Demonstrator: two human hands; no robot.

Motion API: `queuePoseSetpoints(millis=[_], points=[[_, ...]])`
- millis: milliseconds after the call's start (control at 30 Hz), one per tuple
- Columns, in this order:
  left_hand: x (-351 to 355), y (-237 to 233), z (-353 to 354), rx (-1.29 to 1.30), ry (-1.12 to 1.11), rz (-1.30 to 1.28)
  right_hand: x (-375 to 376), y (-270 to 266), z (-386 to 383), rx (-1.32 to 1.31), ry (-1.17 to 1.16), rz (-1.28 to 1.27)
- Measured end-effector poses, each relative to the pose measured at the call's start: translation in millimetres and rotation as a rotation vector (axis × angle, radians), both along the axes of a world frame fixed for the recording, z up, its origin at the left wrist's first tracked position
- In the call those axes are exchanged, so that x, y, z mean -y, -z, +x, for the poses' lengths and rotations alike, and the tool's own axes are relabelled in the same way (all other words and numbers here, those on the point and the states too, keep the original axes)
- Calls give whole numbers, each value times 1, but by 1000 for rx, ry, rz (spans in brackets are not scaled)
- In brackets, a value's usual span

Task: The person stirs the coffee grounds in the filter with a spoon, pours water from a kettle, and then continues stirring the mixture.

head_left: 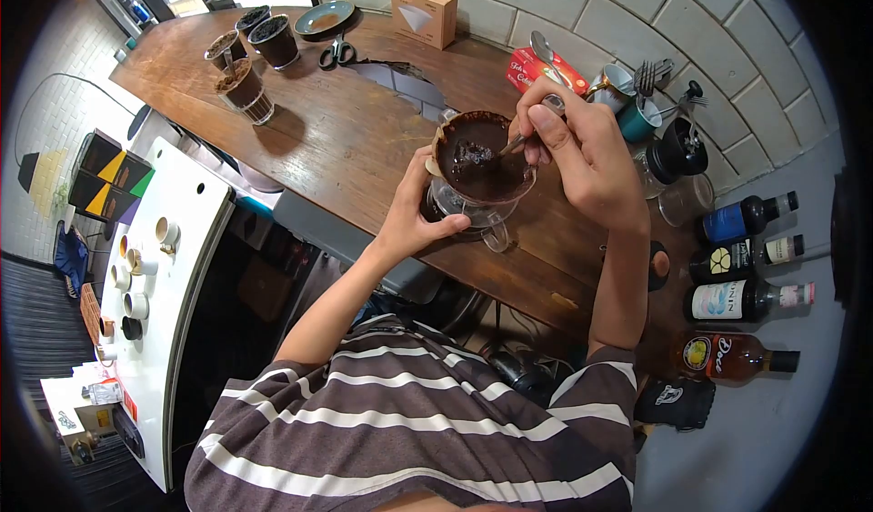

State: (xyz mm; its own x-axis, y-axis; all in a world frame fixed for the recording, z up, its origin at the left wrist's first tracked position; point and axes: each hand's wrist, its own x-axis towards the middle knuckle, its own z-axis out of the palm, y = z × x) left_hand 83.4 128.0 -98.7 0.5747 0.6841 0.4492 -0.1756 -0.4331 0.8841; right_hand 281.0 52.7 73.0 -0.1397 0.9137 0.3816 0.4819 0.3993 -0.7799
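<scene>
My left hand point(414, 212) is wrapped around the side of a clear coffee dripper point(520, 195), thumb toward me. Dark, wet coffee grounds point(473, 171) fill the paper filter point(437, 139) inside it, with a glossy clump in the middle. Underneath shows a glass server point(496, 237) with a handle, partly hidden by the dripper and my hand. Fingers closed, my right hand point(582, 153) pinches a spoon point(511, 145) from above. The spoon's lower end is sunk in the grounds and out of sight.
Glasses of brown powder point(245, 92) and dark grounds point(273, 39) stand at the far left of the wooden counter point(327, 139). Scissors point(338, 54), a plate point(325, 19) and a cardboard box point(424, 16) sit behind. Utensil cups point(639, 121) and syrup bottles point(727, 301) line the right.
</scene>
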Motion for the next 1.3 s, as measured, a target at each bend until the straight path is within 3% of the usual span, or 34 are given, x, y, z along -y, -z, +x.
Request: queuePoseSetpoints(millis=[667, 933, 1033, 1300], points=[[3, -6, -1, 18, 15, -24, -5, 3, 6, -219, 79, 98], [3, -5, 0, 11, 13, -23, 4, -8, -1, 132, 65, 293], [3, -5, 0, 11, 18, -38, 5, -10, -3, 195, -25, 387], [2, -4, -1, 18, 20, -15, 20, -23, -6, 243, 24, 407]])
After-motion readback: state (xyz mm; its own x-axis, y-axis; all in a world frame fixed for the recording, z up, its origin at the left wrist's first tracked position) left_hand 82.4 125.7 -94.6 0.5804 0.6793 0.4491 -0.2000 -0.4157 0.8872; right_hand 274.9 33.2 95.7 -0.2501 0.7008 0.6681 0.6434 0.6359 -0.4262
